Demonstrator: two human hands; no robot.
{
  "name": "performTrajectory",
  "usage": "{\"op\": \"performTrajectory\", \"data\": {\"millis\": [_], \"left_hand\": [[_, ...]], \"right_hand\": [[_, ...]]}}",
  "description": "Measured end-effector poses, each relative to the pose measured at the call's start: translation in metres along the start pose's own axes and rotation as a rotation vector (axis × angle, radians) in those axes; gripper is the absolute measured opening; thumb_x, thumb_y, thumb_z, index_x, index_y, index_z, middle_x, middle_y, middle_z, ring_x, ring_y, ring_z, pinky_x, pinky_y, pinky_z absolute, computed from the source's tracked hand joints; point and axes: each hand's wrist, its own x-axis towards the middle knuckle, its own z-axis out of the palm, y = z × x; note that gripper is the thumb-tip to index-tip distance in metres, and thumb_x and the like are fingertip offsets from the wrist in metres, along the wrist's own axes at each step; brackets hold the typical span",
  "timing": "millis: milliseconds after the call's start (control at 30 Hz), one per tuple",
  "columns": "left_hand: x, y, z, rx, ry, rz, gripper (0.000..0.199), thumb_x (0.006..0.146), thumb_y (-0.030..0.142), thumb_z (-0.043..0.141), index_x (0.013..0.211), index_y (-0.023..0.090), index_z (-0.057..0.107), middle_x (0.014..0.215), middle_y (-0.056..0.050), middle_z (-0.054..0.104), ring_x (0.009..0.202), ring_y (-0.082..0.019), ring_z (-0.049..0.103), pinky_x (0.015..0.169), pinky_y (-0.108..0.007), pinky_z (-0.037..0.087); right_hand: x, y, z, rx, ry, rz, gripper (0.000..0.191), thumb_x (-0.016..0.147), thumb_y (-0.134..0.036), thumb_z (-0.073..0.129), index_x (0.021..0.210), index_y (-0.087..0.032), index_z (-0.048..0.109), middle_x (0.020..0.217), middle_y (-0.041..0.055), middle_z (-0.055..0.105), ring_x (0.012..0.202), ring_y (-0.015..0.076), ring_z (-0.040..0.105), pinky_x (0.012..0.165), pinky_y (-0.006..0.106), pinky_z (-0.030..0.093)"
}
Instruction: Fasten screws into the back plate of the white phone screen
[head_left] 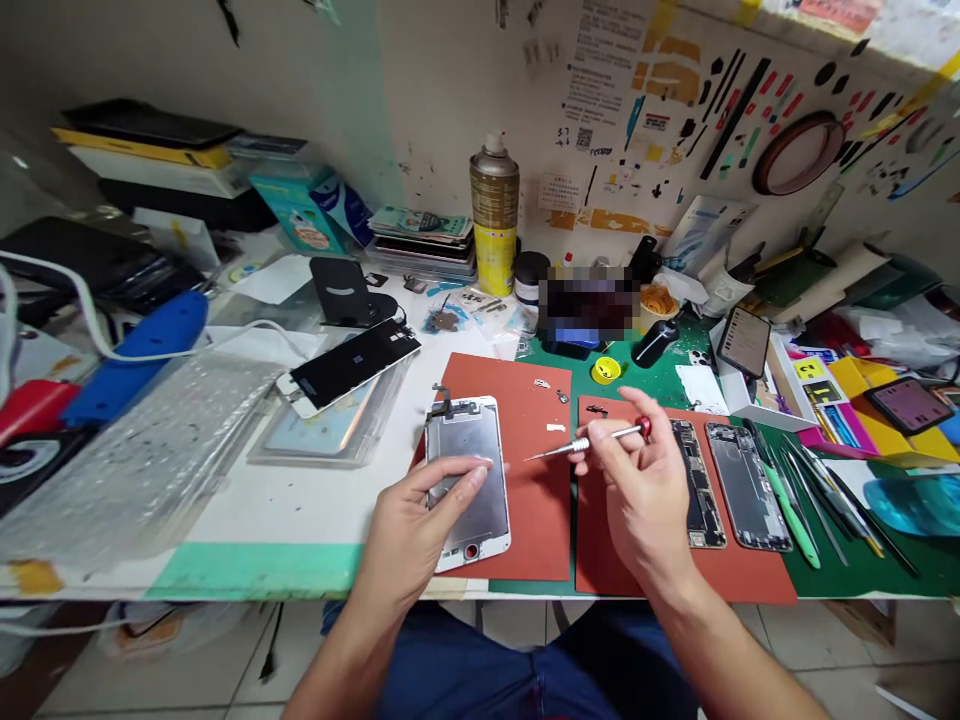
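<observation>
A white phone screen assembly (pixel 480 510), its metal back facing up, rests on the left red-brown mat (pixel 536 530). My left hand (pixel 424 515) lies over its left side, thumb and forefinger pressed together above the metal plate; whatever they may pinch is too small to make out. A thin screwdriver (pixel 592 440) with a red cap is gripped in my right hand (pixel 649 490), its tip pointing left over the same mat. Small metal parts (pixel 555 428) lie near the mat's upper right. Beside my right hand are an opened phone body (pixel 705 490) and a phone housing (pixel 750 490).
Another screen (pixel 349 367) rests on a clear plastic case (pixel 330 430) at the left. Tweezers and a green pry tool (pixel 791 515) lie at the right. A spray can (pixel 495 215), a yellow tub (pixel 606 370) and a black bottle (pixel 655 343) stand behind.
</observation>
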Motion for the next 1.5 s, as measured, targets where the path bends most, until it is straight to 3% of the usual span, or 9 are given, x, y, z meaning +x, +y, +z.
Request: {"op": "performTrajectory", "data": {"millis": [100, 267, 667, 1000, 1500], "left_hand": [[-0.002, -0.002, 0.0, 0.043, -0.04, 0.033, 0.031, 0.08, 0.052, 0.085, 0.094, 0.024, 0.087, 0.099, -0.009, 0.083, 0.095, -0.027, 0.077, 0.079, -0.031, 0.064], [-0.002, -0.001, 0.001, 0.079, -0.089, 0.034, 0.031, 0.079, 0.052, 0.085, 0.095, 0.025, 0.087, 0.103, -0.009, 0.083, 0.093, -0.026, 0.077, 0.075, -0.03, 0.064], [-0.002, -0.001, 0.001, 0.084, -0.104, 0.04, 0.025, 0.079, 0.049, 0.085, 0.091, 0.028, 0.086, 0.099, -0.006, 0.082, 0.095, -0.024, 0.076, 0.083, -0.032, 0.061], [-0.001, 0.001, 0.001, 0.088, -0.115, 0.064, 0.023, 0.082, 0.048, 0.082, 0.085, 0.026, 0.083, 0.093, -0.006, 0.08, 0.086, -0.021, 0.073, 0.072, -0.028, 0.059], [-0.003, 0.002, 0.002, 0.069, -0.124, 0.087, 0.02, 0.083, 0.044, 0.084, 0.085, 0.024, 0.084, 0.092, -0.007, 0.082, 0.086, -0.023, 0.075, 0.078, -0.031, 0.06]], "right_hand": [[-0.021, 0.022, 0.0, 0.021, 0.034, 0.003, 0.056, 0.094, -0.034, 0.083, 0.139, -0.028, 0.051, 0.089, -0.003, 0.078, 0.072, 0.0154, 0.077, 0.073, 0.031, 0.066], [-0.032, 0.042, -0.001, 0.054, 0.022, -0.012, 0.054, 0.096, -0.033, 0.081, 0.14, -0.029, 0.05, 0.098, 0.0001, 0.079, 0.076, 0.0151, 0.076, 0.075, 0.032, 0.066], [-0.035, 0.04, 0.001, 0.015, -0.007, -0.009, 0.054, 0.097, -0.034, 0.08, 0.141, -0.028, 0.05, 0.101, 0.0025, 0.078, 0.076, 0.0149, 0.075, 0.076, 0.032, 0.067], [-0.036, 0.041, 0.0, 0.004, -0.008, 0.002, 0.055, 0.097, -0.036, 0.08, 0.143, -0.028, 0.05, 0.097, 0.0008, 0.077, 0.078, 0.0155, 0.075, 0.077, 0.033, 0.067], [-0.036, 0.039, 0.0, 0.004, 0.006, 0.002, 0.052, 0.097, -0.036, 0.08, 0.14, -0.027, 0.052, 0.099, 0.0026, 0.079, 0.078, 0.0176, 0.077, 0.074, 0.035, 0.069]]}}
